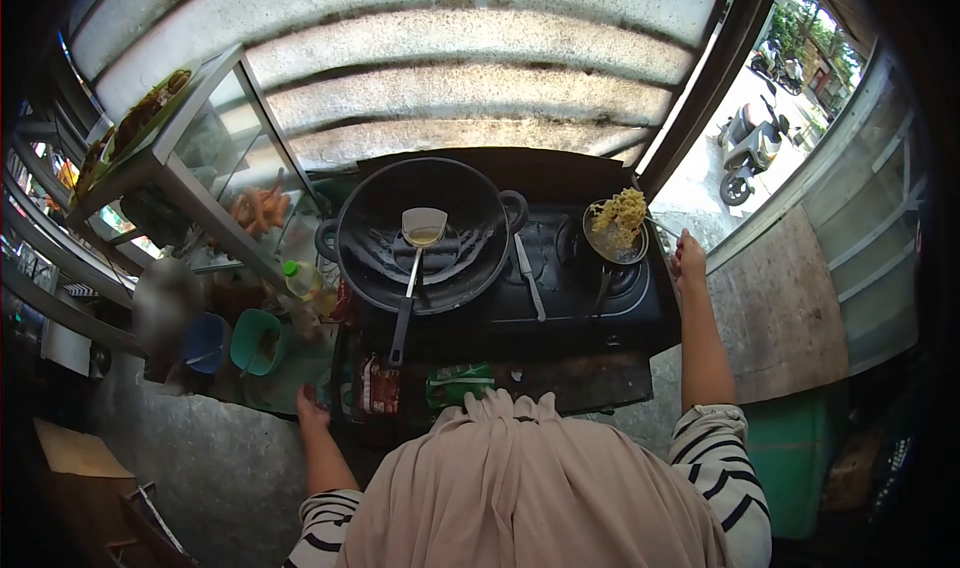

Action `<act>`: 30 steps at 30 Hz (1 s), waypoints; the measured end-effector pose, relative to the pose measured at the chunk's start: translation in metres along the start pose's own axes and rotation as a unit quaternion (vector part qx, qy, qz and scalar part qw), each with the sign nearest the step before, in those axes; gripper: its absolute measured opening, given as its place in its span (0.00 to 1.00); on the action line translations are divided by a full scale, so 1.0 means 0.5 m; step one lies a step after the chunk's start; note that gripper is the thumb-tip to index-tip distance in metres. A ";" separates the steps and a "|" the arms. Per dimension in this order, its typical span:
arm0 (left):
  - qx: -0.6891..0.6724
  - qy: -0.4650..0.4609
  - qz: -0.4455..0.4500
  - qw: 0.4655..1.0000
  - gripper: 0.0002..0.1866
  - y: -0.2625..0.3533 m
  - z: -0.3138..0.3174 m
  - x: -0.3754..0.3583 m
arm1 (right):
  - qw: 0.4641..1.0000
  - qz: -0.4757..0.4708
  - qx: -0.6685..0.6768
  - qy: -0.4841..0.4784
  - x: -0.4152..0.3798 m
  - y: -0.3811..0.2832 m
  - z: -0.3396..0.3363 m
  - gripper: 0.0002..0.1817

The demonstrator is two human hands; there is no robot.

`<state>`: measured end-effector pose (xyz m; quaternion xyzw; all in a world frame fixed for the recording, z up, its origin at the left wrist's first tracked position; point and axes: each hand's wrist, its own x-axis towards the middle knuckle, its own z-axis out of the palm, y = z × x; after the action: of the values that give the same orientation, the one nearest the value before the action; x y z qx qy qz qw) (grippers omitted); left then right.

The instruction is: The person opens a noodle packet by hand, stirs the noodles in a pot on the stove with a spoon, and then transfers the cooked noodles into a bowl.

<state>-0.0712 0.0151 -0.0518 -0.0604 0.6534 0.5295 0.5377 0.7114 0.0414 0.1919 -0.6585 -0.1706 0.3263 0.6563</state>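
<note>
My right hand (688, 261) is closed around the thin metal handle of a utensil, its head hidden under a clump of yellow noodles (622, 216). The noodles are raised over a small pot (628, 254) of bubbling liquid on the stove's right burner. Down at the left, my left hand (313, 408) is beside the counter's front edge, fingers apart and apparently holding nothing. Closest to it are a teal bowl (257, 342) and a red packet (379, 386). A large dark wok (375, 208) sits on the left burner, with a spatula (409, 303) lying in it.
A knife (530, 280) lies on the stove (560, 318) between wok and pot. Left are a glass display case (215, 138), a green-capped bottle (303, 280) and a blue bowl (206, 344). A green packet (460, 382) lies along the front. Scooters (752, 148) stand outside, right.
</note>
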 end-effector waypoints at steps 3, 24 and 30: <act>-0.003 -0.008 0.001 1.000 0.14 0.003 0.001 -0.003 | 0.999 0.006 0.035 -0.011 -0.001 -0.026 -0.007 0.17; -0.001 -0.016 0.015 1.000 0.16 -0.009 -0.014 0.027 | 0.754 -0.336 -0.559 0.078 -0.015 0.025 0.020 0.16; 0.004 -0.023 0.015 1.000 0.17 -0.010 -0.013 0.029 | 0.683 -0.417 -0.598 0.057 -0.049 -0.045 0.046 0.16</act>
<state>-0.0783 0.0150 -0.0668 -0.0361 0.6434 0.5364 0.5450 0.6832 0.0447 0.2207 -0.7891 -0.5487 -0.1902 0.2002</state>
